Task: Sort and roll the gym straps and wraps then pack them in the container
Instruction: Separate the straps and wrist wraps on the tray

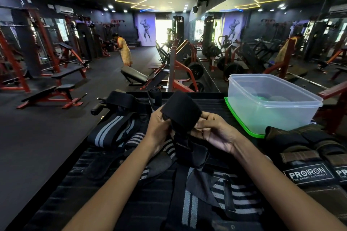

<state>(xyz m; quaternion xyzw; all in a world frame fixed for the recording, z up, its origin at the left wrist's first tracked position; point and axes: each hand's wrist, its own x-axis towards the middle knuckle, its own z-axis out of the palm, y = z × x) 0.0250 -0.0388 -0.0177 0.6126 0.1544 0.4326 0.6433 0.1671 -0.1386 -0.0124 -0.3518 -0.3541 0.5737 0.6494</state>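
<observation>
While both hands work above the dark padded worktop (105,200), a black wrap (181,111) is held between them, part wound into a thick roll and its loose tail hanging down towards the pile below. The left hand (159,129) has its fingers curled round the roll's left edge, thumb on top. The right hand (216,131) pinches the roll's right side, fingers bent in against the fabric.

Under the forearms lie more wraps: a black one with grey stripes (110,133) to the left, another striped length (189,210) close to the near edge, and dark unrolled pieces tangled between them. A small rolled wrap (155,95) stands at the far edge just beyond the hands, with a black folded strap (120,99) beside it to the left.

To the right sits a clear plastic container (272,103), open, resting on its green lid (242,124); something dark shows through the bottom, too blurred to name. Just in front of it lie black and brown gloves (308,167) labelled PROIRON.

Beyond, a person in orange (124,50) bends among the red gym machines.
</observation>
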